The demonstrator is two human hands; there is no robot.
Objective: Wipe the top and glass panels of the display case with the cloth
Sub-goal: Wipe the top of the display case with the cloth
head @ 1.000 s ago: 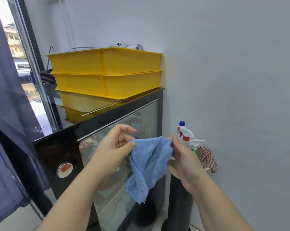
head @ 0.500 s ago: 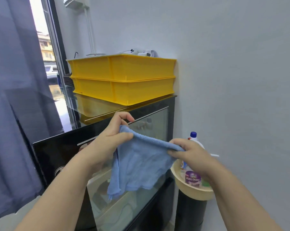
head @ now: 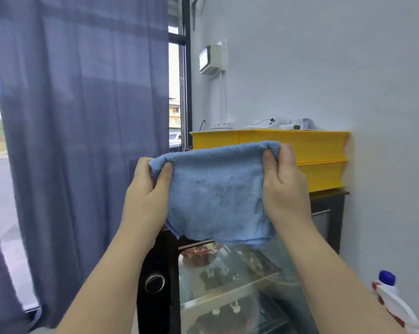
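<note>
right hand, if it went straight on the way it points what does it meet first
Probably the stacked yellow trays: the right hand, pinching the blue cloth, points up and forward at them, though depth is unclear.

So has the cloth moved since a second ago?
Yes: the cloth has risen, from well below the yellow trays to level with them.
</note>
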